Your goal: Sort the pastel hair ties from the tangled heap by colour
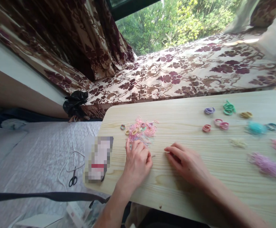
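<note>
At the pastel pile, left hand palm-down (grip unclear); right hand, fingertips together.

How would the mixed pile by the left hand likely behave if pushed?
The pile would probably shift loosely, since its thin strands lie jumbled. It looks light, being a low heap. The small rings in it might slide free.

Behind the bare left hand and bare right hand, slim forearms are uncovered; below, between them, shows dark clothing.
</note>
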Demonstrator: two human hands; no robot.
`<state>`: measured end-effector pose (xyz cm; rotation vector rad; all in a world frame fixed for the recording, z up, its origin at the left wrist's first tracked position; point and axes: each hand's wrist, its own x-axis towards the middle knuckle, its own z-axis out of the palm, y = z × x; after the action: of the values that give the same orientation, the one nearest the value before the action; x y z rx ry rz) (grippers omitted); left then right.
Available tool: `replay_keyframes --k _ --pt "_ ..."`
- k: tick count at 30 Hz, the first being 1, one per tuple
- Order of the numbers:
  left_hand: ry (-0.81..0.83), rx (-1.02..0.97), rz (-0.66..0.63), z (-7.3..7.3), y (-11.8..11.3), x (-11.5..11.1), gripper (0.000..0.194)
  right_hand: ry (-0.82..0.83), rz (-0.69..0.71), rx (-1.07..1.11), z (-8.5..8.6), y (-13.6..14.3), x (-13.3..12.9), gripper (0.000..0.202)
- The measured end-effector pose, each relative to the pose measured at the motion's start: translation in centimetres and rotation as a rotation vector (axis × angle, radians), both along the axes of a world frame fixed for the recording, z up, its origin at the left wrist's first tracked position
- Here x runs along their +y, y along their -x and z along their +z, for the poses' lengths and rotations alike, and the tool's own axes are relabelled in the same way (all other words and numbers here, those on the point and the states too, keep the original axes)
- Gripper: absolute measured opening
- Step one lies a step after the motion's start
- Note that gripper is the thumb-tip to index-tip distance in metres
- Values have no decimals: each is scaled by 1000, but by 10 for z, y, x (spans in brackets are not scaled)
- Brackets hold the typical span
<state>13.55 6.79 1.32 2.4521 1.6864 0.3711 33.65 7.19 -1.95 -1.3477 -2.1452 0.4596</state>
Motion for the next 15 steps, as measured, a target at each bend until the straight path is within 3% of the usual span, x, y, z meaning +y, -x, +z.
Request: replay_keyframes --k 6,15 --pt "5 -75 -119 4 -17 -4 12 94 82 26 7 -5 -7 21" --pt "-32 -101 -201 10 -26 -6 13 104 62 114 14 -11 -16 25"
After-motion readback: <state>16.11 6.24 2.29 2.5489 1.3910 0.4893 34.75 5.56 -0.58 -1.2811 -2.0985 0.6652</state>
